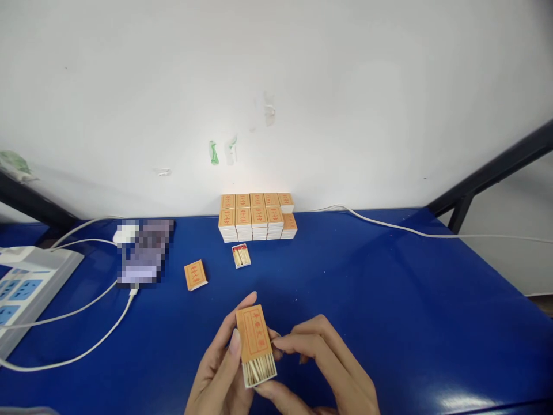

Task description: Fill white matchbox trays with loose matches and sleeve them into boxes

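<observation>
A tan matchbox with red print is gripped in my left hand, thumb on its left side and fingers behind it. Its white inner tray is slid partly out at the end nearest me, and wooden matchsticks show inside. My right hand is closed around the box's lower right, index fingertip at the side and thumb beneath the tray end. Farther back lie an uncovered tray of red-tipped matches and, left of it, an orange matchbox sleeve, whose inside is hidden.
Stacked matchboxes stand in rows against the white wall. On the left are a pixelated phone-like object with a white cable and a white power strip. Another white cable runs along the blue table's back right.
</observation>
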`<move>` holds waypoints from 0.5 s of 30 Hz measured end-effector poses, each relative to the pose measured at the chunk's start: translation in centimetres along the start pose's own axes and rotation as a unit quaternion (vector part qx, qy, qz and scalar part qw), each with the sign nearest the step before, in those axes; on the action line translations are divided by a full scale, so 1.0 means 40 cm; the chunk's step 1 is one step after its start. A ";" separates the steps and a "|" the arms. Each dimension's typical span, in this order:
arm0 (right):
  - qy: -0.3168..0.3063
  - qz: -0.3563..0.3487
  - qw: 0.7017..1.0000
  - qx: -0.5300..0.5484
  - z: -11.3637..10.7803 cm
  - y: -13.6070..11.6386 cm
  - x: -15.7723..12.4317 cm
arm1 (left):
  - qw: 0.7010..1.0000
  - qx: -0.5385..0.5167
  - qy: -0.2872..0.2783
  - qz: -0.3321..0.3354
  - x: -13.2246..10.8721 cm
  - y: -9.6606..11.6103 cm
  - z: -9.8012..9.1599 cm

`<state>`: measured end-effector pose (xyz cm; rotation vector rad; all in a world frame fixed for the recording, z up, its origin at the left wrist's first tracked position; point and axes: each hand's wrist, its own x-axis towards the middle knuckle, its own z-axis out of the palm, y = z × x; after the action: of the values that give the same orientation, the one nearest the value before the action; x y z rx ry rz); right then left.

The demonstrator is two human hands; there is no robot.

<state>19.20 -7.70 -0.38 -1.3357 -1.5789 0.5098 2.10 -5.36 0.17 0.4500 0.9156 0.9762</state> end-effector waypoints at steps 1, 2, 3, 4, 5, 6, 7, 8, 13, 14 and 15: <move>0.006 0.002 1.000 -0.019 -0.005 0.005 0.004 | 1.000 -0.001 -0.017 -0.004 0.001 -0.002 0.001; 0.011 0.002 0.999 -0.035 -0.012 0.010 0.009 | 0.999 -0.006 -0.034 -0.009 0.002 -0.005 0.002; 0.014 -0.004 0.999 -0.046 -0.018 0.014 0.015 | 0.999 -0.015 -0.050 -0.015 0.003 -0.009 0.001; 0.008 -0.010 0.999 -0.050 -0.025 0.019 0.022 | 0.997 -0.026 -0.062 -0.023 0.005 -0.015 -0.001; -0.006 -0.020 0.999 -0.047 -0.031 0.022 0.029 | 0.996 -0.038 -0.071 -0.031 0.006 -0.021 -0.004; -0.026 -0.029 0.999 -0.038 -0.036 0.026 0.035 | 0.995 -0.048 -0.076 -0.039 0.007 -0.026 -0.007; -0.049 -0.036 0.998 -0.025 -0.040 0.029 0.040 | 0.994 -0.055 -0.080 -0.045 0.008 -0.031 -0.009; -0.069 -0.039 0.997 -0.011 -0.043 0.031 0.044 | 0.994 -0.058 -0.081 -0.047 0.008 -0.034 -0.012; -0.103 -0.022 0.993 0.052 -0.052 0.032 0.049 | 0.994 -0.080 -0.070 -0.040 0.006 -0.035 -0.008; -0.108 -0.017 0.992 0.063 -0.055 0.030 0.051 | 0.993 -0.087 -0.067 -0.040 0.005 -0.033 -0.005; -0.115 -0.011 0.991 0.073 -0.058 0.028 0.054 | 0.993 -0.093 -0.067 -0.040 0.005 -0.031 -0.002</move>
<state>21.91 -5.99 0.62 -1.1791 -1.7059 0.7736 2.70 -5.83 -0.81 0.3148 0.7092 0.9366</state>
